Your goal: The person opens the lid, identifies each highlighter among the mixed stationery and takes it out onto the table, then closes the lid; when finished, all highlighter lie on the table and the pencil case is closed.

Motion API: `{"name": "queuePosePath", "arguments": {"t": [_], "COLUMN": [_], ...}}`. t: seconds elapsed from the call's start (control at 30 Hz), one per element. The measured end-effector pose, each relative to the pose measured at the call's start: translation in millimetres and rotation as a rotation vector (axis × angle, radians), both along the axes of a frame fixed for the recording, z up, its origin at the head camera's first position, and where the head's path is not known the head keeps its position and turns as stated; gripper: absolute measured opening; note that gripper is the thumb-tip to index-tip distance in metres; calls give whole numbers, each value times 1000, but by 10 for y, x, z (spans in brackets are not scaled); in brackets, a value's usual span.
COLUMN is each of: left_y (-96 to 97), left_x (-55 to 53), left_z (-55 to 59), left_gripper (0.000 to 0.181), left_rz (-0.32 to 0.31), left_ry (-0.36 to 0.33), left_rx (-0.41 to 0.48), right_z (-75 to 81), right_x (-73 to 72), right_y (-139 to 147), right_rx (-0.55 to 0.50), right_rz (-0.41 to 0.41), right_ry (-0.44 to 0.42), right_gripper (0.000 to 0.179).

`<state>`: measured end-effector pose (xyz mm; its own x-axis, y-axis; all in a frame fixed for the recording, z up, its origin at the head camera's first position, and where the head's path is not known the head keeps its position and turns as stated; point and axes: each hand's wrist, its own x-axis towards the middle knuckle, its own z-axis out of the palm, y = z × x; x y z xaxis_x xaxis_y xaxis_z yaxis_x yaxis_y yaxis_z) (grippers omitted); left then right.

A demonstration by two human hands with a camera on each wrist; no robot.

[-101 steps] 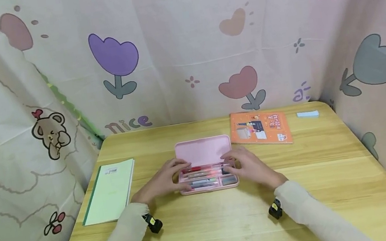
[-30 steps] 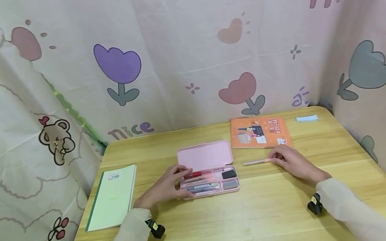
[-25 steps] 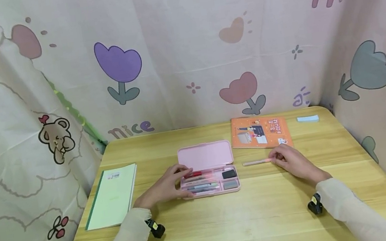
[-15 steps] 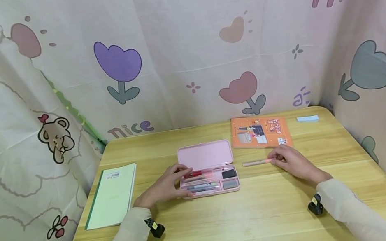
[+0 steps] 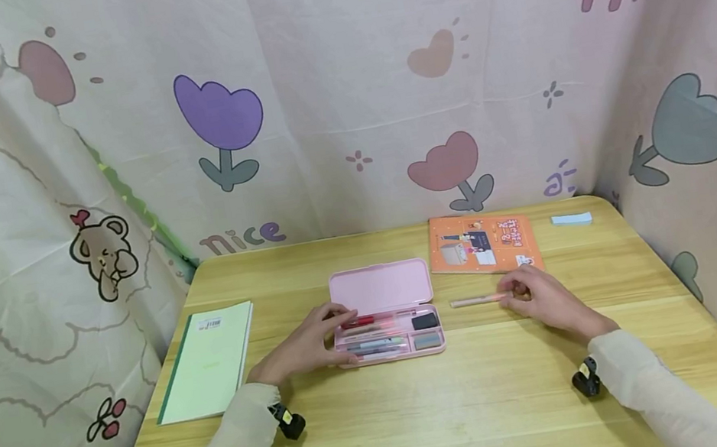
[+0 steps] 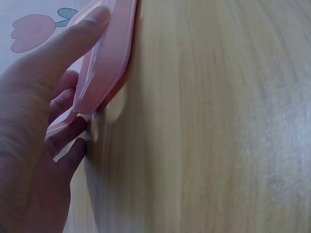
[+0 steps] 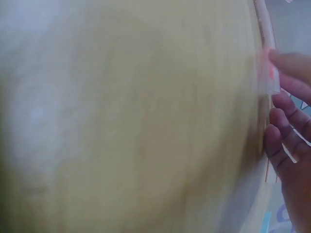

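In the head view a pink pencil case (image 5: 381,298) lies with its lid back, holding several pens, a black block (image 5: 424,321) and a grey block (image 5: 427,341). My left hand (image 5: 307,342) grips its left end, thumb at the near edge and fingers toward the hinge. The left wrist view has the thumb of that hand (image 6: 34,121) over the case's rim (image 6: 109,58). Right of the case, a slim pen with a pinkish end (image 5: 474,301) lies low along the tabletop. My right hand (image 5: 544,301) pinches its right end; in the right wrist view the pen (image 7: 269,63) is partly cut off.
An orange booklet (image 5: 483,243) lies just behind my right hand. A pale green notebook (image 5: 207,362) is at the left, and a small light-blue strip (image 5: 571,220) sits at the back right corner. Patterned curtain (image 5: 338,87) surrounds the wooden table (image 5: 422,415).
Since the oldest frame, my right hand has left the case's right end and moved right with a pen. My left hand stays on the case. Over the last second, both hands have hardly moved.
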<state>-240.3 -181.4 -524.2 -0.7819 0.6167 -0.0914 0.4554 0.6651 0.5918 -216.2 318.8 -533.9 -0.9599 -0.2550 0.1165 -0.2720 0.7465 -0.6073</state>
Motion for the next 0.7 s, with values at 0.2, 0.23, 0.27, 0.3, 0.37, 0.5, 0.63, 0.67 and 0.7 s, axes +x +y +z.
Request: {"name": "queuePosePath", "arguments": {"t": [0.2, 0.23, 0.27, 0.3, 0.37, 0.5, 0.63, 0.67, 0.7], "left_y": [-5, -6, -6, -5, -4, -3, -3, -3, -1], "left_x": [1, 1, 1, 1, -2, -7, -7, -7, -5], "left_z": [18, 19, 20, 20, 20, 20, 17, 16, 16], "left_gripper": [94, 94, 94, 94, 94, 94, 94, 94, 93], "left_rz": [-1, -1, -1, -1, -3, -7, -8, -8, -8], "left_ry": [-2, 0, 0, 1, 3, 4, 6, 6, 8], "left_rx": [-5, -7, -9, -10, -13, -7, -4, -5, -7], "right_z": [180, 221, 256, 284, 317, 292, 215, 202, 193], "right_x": [-15, -7, 6, 24, 69, 149, 178, 180, 182], "right_y": [-344, -451, -564, -680, -913, -1319, -1569, -1608, -1639], "right_rx": [-24, -36, -49, -62, -76, -25, 68, 88, 104], "right_rz": [42, 63, 89, 116, 176, 315, 415, 425, 432], "right_ry": [69, 70, 64, 57, 40, 41, 94, 105, 118], "right_gripper": [39, 39, 38, 36, 32, 25, 20, 20, 20]}}
